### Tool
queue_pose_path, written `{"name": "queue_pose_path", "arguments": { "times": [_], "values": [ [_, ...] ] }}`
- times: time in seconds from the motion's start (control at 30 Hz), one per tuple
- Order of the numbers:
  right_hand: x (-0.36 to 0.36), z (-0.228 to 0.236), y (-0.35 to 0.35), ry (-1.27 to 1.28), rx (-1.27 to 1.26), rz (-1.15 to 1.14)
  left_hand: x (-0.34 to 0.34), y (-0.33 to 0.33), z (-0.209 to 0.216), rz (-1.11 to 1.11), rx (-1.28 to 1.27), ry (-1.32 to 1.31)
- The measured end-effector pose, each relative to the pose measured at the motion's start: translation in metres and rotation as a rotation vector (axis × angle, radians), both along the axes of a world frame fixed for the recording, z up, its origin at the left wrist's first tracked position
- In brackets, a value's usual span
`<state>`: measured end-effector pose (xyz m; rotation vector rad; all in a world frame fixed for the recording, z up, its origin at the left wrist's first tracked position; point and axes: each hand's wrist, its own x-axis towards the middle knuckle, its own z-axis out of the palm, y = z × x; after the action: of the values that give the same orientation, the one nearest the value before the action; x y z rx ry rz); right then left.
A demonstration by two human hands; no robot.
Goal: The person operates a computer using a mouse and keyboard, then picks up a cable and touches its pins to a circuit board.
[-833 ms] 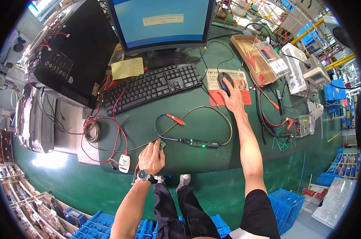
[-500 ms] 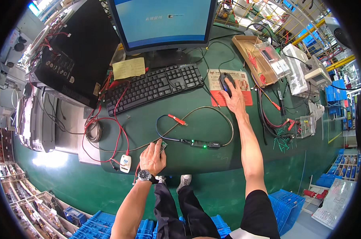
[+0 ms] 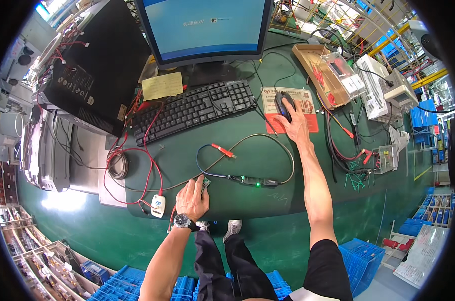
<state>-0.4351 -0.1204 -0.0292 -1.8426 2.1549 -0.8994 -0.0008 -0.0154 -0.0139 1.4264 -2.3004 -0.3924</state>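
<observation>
My right hand (image 3: 296, 123) rests over a black computer mouse (image 3: 283, 104), which sits on a red and white printed sheet (image 3: 307, 124). At the front edge of the green table, my left hand (image 3: 191, 199) is curled over a small green circuit board (image 3: 206, 183), mostly covered by the fingers. Just right of the board lies a small black adapter (image 3: 257, 182) with a green light, joined to a cable that loops across the table. A red-and-white plug (image 3: 224, 151) lies beyond it. Left of my left hand is a white device (image 3: 158, 206) with red wires.
A black keyboard (image 3: 195, 110) lies before the monitor (image 3: 207, 30), beside a yellow paper (image 3: 162, 86). A black computer case (image 3: 87, 75) stands at the left. On the right are a cardboard tray (image 3: 317, 75), a white power unit (image 3: 375, 90) and scattered green sticks (image 3: 356, 179).
The mouse and my right hand have shifted very slightly left. My left hand stays in the same place.
</observation>
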Motion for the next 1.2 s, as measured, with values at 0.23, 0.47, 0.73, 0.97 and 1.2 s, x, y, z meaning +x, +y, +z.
{"name": "queue_pose_path", "arguments": {
  "times": [0.23, 0.47, 0.73, 0.97, 1.2],
  "values": [
    [-0.002, -0.0011, -0.0001, 0.005, -0.011, -0.008, -0.0019, 0.0, -0.0001, 0.001, -0.011, -0.007],
    [0.0014, 0.0011, -0.0005, -0.004, -0.001, -0.007, -0.001, 0.0003, 0.0003, 0.012, 0.017, -0.021],
    [-0.0016, -0.0042, -0.0007, 0.061, -0.028, -0.024, -0.0001, 0.001, -0.0014, 0.015, 0.03, -0.02],
    [0.0016, -0.0023, -0.0007, 0.047, -0.039, -0.003, 0.0008, 0.0009, -0.0002, 0.017, 0.025, -0.013],
    [-0.0015, -0.0019, 0.0013, 0.08, -0.046, -0.026, -0.0029, 0.001, 0.0006, 0.017, 0.033, -0.007]
  ]
}}
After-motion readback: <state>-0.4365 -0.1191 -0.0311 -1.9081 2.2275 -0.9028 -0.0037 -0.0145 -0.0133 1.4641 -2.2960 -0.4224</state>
